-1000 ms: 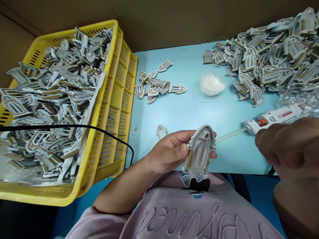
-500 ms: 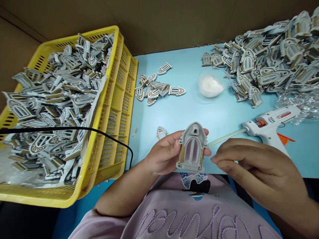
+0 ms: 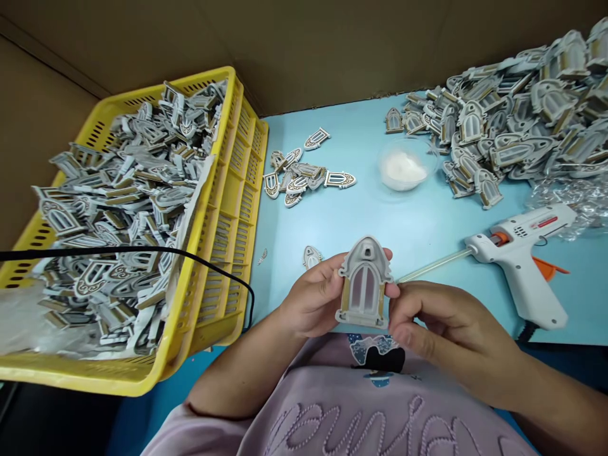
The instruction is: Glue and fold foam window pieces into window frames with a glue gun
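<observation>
My left hand holds a small arched window ornament upright, with its grey back and gold-brown sides towards me. The thumb lies on its left edge and fingertips show behind the right edge. My right hand is closed in a pinch at the ornament's lower right corner. Whatever lies between those fingertips is hidden, and I cannot tell whether they press on the edge. Another small arched ornament lies on the table just behind my left hand.
A yellow crate heaped with ornaments stands left, a black cable crossing it. Several loose ornaments lie beyond. A clear bowl of white material, an ornament pile, plastic wrap and a white glue gun are right.
My right hand has moved left and down, from apart to right beside the ornament's lower corner. The glue gun's handle is now uncovered. My left hand still holds the ornament; the view has shifted slightly.
</observation>
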Tool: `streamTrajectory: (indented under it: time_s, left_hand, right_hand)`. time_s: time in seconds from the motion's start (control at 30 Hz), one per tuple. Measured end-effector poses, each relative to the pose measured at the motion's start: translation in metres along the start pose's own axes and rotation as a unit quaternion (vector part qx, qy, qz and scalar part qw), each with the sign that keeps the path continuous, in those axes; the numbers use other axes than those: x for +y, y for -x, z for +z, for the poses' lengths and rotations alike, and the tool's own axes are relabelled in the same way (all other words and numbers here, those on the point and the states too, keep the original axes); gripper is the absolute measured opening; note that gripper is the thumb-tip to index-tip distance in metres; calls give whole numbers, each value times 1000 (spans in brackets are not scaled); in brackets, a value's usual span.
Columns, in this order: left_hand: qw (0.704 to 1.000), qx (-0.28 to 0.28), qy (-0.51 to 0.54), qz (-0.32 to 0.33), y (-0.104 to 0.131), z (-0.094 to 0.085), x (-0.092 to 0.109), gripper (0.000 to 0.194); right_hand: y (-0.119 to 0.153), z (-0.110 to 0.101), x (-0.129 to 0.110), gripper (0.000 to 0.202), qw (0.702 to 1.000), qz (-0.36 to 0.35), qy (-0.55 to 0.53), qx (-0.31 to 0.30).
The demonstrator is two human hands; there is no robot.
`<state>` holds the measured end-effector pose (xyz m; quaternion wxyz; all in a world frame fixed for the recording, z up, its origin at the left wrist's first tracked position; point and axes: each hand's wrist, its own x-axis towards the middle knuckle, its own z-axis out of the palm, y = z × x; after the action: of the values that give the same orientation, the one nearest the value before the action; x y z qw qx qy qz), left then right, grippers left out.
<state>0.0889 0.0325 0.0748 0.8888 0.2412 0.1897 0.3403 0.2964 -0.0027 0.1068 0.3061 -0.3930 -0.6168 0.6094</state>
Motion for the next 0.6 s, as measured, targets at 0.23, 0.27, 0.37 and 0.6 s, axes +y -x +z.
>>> streamTrajectory:
  time_s: [0.23, 0.27, 0.37, 0.6]
  left_hand:
    - [999, -25, -25, 8, 0, 2, 3, 47]
    - [999, -25, -27, 8, 0, 4, 3, 46]
    - [999, -17, -38, 11, -1, 7, 2, 45]
    - [991, 34, -120, 49, -4, 10, -2, 44]
  right_hand:
    - [5, -12, -1, 22, 991, -59, 74, 96]
    - [4, -13, -4, 15, 982, -83, 117, 119]
    - [0, -12, -12, 15, 938, -150, 250, 187]
    - [-9, -2, -20, 14, 864, -234, 371, 247]
